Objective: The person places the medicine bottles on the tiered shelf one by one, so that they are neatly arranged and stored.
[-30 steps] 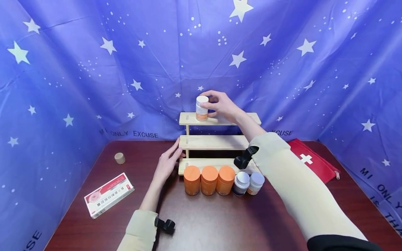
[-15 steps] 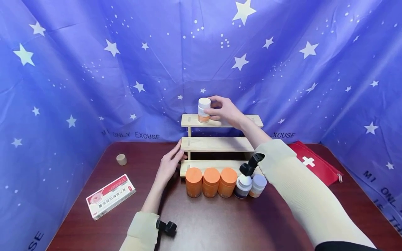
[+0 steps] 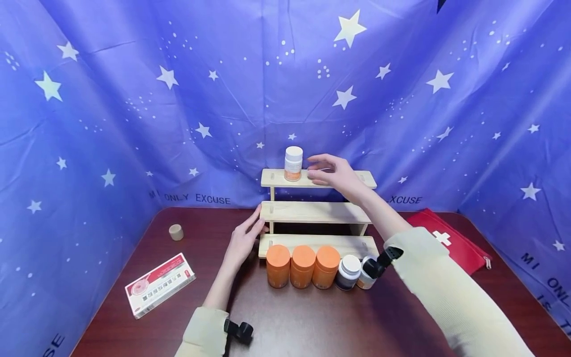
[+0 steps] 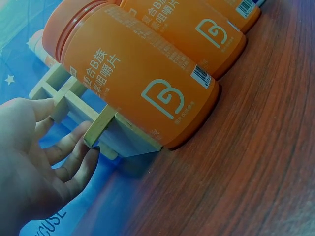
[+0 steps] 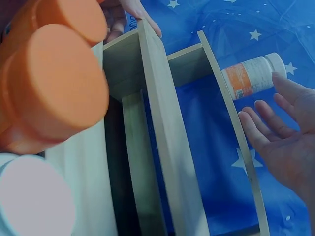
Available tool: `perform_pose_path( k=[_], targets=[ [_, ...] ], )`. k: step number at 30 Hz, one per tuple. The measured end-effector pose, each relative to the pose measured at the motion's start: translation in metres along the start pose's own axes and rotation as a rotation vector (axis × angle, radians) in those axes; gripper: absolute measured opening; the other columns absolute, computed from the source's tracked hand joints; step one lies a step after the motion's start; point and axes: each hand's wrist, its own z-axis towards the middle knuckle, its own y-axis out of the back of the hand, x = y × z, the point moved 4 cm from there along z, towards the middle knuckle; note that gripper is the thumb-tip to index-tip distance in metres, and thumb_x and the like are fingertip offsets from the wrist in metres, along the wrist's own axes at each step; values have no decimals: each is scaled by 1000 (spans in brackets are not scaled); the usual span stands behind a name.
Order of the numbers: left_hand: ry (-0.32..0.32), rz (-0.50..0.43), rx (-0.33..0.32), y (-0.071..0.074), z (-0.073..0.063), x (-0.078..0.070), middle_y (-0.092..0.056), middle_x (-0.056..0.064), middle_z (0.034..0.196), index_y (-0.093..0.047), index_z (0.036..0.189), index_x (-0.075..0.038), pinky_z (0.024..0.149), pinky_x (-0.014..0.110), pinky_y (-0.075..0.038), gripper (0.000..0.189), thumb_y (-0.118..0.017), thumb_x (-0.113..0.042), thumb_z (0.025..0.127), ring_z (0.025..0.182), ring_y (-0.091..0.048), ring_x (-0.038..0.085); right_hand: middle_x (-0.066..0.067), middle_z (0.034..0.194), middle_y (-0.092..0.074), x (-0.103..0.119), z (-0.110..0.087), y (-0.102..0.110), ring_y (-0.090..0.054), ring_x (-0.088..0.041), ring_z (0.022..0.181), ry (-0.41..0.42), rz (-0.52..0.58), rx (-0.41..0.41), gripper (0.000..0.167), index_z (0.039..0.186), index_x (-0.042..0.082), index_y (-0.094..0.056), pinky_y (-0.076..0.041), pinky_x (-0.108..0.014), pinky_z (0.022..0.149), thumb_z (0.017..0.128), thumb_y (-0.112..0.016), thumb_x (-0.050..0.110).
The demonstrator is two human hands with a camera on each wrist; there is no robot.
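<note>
A white pill bottle with an orange-banded label stands upright near the left end of the top tier of a three-tier wooden display rack. Just right of the bottle, apart from it, is my right hand, its fingers loosely bent with nothing in them; the right wrist view shows the gap to the bottle. My left hand holds the rack's left end at the middle tier, its fingers curled against the wood in the left wrist view.
In front of the rack stand three orange bottles, then a dark-labelled white-capped bottle and another white bottle. A red-and-white medicine box and a small beige cup-like piece lie left. A red pouch lies right.
My right hand has let go of the white pill bottle and drawn back to the right, leaving it on the top tier. My left hand stays at the rack. The head view has tilted slightly.
</note>
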Motion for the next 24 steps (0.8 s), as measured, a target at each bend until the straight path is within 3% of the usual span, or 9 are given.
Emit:
perform_pose_path(
  k=[9,15,19,24],
  targets=[
    [-2,3,-1,0,0,0,-77,20,104,-46,154,-39,88,49,-63,50,-57,-44,105,104,-71,30,-25,132,-62,-17,-38,16,-70,-21,113,45,43,-12,53,147,-4,-49,-61,-40,97,101,-66,16],
    [-2,-3,-1,0,1,1,-77,21,106,-46,155,-36,89,50,-62,52,-57,-43,105,106,-70,32,-4,121,-71,-40,-70,30,-71,-18,114,27,49,-37,52,146,-1,-52,-62,-39,96,101,-68,19],
    [17,-6,-8,-1,-1,-2,-76,23,109,-46,155,-34,90,54,-61,51,-57,-41,106,109,-70,35,-12,122,-71,-57,-94,38,-73,-19,111,31,67,-45,48,143,-2,-53,-62,-38,94,101,-66,16],
    [43,-6,11,1,-10,-20,-74,29,112,-43,157,-27,93,60,-58,50,-55,-32,108,111,-68,40,-18,121,-71,-72,-121,44,-74,-16,108,58,12,-42,47,142,-6,-53,-63,-35,92,102,-65,13]
  ],
)
